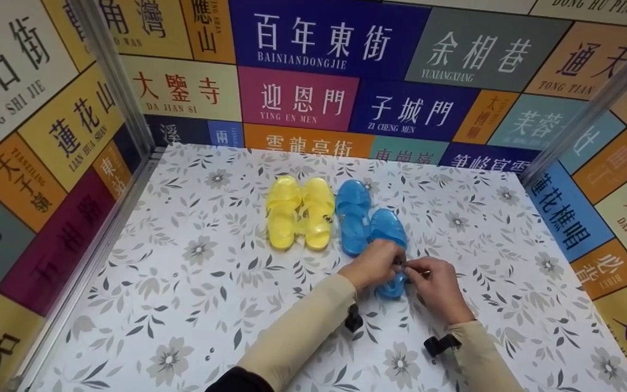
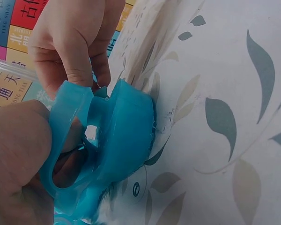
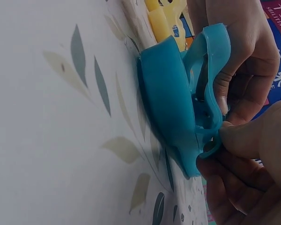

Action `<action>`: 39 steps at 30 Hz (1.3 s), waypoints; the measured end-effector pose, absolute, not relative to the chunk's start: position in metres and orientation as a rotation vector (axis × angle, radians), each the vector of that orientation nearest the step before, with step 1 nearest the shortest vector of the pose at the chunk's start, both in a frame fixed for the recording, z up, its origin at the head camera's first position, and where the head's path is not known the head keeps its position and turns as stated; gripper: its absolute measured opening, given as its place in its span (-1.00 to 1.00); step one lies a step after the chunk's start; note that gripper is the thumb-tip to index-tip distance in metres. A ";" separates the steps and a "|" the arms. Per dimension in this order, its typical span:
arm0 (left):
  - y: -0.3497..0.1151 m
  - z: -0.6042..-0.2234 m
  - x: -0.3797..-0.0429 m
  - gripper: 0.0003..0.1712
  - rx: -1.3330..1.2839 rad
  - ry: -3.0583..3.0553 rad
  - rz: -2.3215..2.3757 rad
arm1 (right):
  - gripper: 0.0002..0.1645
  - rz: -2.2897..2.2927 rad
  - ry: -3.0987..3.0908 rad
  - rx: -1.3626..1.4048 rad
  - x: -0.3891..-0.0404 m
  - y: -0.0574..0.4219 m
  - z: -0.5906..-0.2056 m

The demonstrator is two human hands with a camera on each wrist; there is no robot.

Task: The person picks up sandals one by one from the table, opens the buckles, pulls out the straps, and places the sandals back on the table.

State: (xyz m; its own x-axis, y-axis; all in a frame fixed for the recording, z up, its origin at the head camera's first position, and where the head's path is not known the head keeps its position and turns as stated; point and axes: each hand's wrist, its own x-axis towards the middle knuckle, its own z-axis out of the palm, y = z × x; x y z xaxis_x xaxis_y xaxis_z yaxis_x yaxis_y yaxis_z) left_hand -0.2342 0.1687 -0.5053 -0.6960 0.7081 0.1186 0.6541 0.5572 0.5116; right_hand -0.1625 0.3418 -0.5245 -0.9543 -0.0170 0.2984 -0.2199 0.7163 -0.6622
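A blue jelly sandal (image 1: 387,224) lies on the patterned surface with both hands at its heel end. My left hand (image 1: 376,264) covers its middle; in the left wrist view the thumb and fingers hold the ankle strap (image 2: 68,112), which stands up in a loop over the sole. From the right, my right hand (image 1: 437,283) pinches the strap's side end (image 3: 215,143) between thumb and fingertips. The left fingertips reach that same spot through the loop. The other blue sandal (image 1: 352,226) lies flat just to the left, close beside it.
A pair of yellow sandals (image 1: 283,218) lies left of the blue ones, toes toward the back wall. White cloth (image 1: 183,305) with grey leaves and flowers covers the table. Walls with colourful street-name panels (image 1: 297,98) enclose the back and sides, with metal posts (image 1: 123,81) at the corners.
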 end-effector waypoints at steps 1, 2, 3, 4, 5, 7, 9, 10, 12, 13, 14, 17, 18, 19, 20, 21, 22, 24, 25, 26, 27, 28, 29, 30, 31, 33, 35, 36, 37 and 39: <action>0.169 -0.505 -0.234 -0.83 1.178 2.679 0.822 | -0.85 1.066 -2.644 0.194 -0.163 0.341 -0.524; 0.169 -0.504 -0.234 -0.82 1.184 2.678 0.824 | -0.85 1.057 -2.635 0.202 -0.163 0.341 -0.524; 0.169 -0.504 -0.235 -0.83 1.201 2.679 0.826 | -0.86 1.040 -2.631 0.206 -0.163 0.341 -0.524; 0.169 -0.504 -0.235 -0.83 1.218 2.682 0.827 | -0.86 1.027 -2.622 0.215 -0.163 0.340 -0.524; 0.169 -0.504 -0.235 -0.83 1.229 2.683 0.830 | -0.87 1.013 -2.615 0.221 -0.163 0.340 -0.525; 0.168 -0.504 -0.235 -0.82 1.251 2.681 0.840 | -0.90 0.993 -2.606 0.218 -0.163 0.339 -0.526; 0.168 -0.505 -0.236 -0.82 1.261 2.681 0.855 | -0.91 1.001 -2.604 0.208 -0.163 0.340 -0.528; 0.167 -0.506 -0.236 -0.81 1.245 2.680 0.868 | -0.90 1.020 -2.603 0.204 -0.163 0.339 -0.528; 0.166 -0.508 -0.236 -0.81 1.221 2.678 0.895 | -0.89 1.071 -2.615 0.175 -0.163 0.340 -0.530; 0.165 -0.509 -0.237 -0.81 1.214 2.678 0.907 | -0.87 1.103 -2.621 0.160 -0.162 0.341 -0.531; 0.164 -0.509 -0.237 -0.81 1.208 2.677 0.920 | -0.86 1.135 -2.629 0.144 -0.162 0.341 -0.531; 0.163 -0.510 -0.238 -0.81 1.204 2.667 0.947 | -0.82 1.215 -2.666 0.101 -0.160 0.345 -0.532; 0.163 -0.510 -0.239 -0.81 1.201 2.661 0.952 | -0.82 1.232 -2.680 0.088 -0.160 0.346 -0.533; 0.163 -0.510 -0.239 -0.81 1.197 2.658 0.955 | -0.82 1.249 -2.692 0.076 -0.159 0.347 -0.533; 0.163 -0.510 -0.240 -0.81 1.187 2.652 0.958 | -0.83 1.256 -2.706 0.070 -0.159 0.347 -0.533; 0.163 -0.510 -0.240 -0.82 1.173 2.647 0.961 | -0.83 1.267 -2.719 0.063 -0.158 0.348 -0.532; 0.163 -0.510 -0.240 -0.82 1.160 2.643 0.961 | -0.83 1.277 -2.729 0.054 -0.158 0.349 -0.532; 0.164 -0.510 -0.241 -0.82 1.136 2.636 0.954 | -0.84 1.285 -2.740 0.037 -0.157 0.349 -0.532; 0.164 -0.509 -0.241 -0.82 1.128 2.632 0.950 | -0.84 1.286 -2.741 0.034 -0.157 0.349 -0.531; 0.164 -0.509 -0.241 -0.82 1.120 2.630 0.942 | -0.84 1.275 -2.743 0.035 -0.157 0.349 -0.531; 0.165 -0.508 -0.241 -0.82 1.114 2.628 0.933 | -0.85 1.267 -2.740 0.038 -0.157 0.349 -0.530; 0.165 -0.507 -0.241 -0.81 1.112 2.627 0.922 | -0.85 1.252 -2.736 0.047 -0.157 0.349 -0.530; 0.165 -0.507 -0.241 -0.81 1.114 2.628 0.908 | -0.86 1.235 -2.730 0.057 -0.158 0.349 -0.529; 0.165 -0.506 -0.241 -0.81 1.117 2.629 0.897 | -0.86 1.218 -2.724 0.070 -0.158 0.348 -0.528; 0.166 -0.506 -0.241 -0.81 1.113 2.627 0.888 | -0.87 1.201 -2.718 0.085 -0.159 0.348 -0.528; 0.166 -0.505 -0.241 -0.80 1.121 2.632 0.874 | -0.87 1.165 -2.707 0.121 -0.160 0.347 -0.527; 0.166 -0.505 -0.241 -0.80 1.146 2.646 0.859 | -0.88 1.128 -2.695 0.157 -0.162 0.345 -0.526; 0.166 -0.505 -0.241 -0.80 1.151 2.650 0.860 | -0.89 1.111 -2.691 0.172 -0.162 0.345 -0.526; 0.167 -0.505 -0.240 -0.79 1.152 2.650 0.863 | -0.89 1.095 -2.690 0.181 -0.163 0.345 -0.525; 0.167 -0.505 -0.240 -0.77 1.160 2.653 0.865 | -0.89 1.073 -2.692 0.193 -0.163 0.344 -0.524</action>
State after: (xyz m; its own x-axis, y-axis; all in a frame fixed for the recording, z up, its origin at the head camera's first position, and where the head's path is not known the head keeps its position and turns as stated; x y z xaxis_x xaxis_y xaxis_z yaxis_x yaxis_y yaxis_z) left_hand -0.2402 0.1669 -0.5047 -0.6991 0.7058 0.1144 0.6375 0.5428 0.5467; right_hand -0.1634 0.3440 -0.5245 -0.9632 -0.0344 0.2667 -0.2084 0.7223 -0.6594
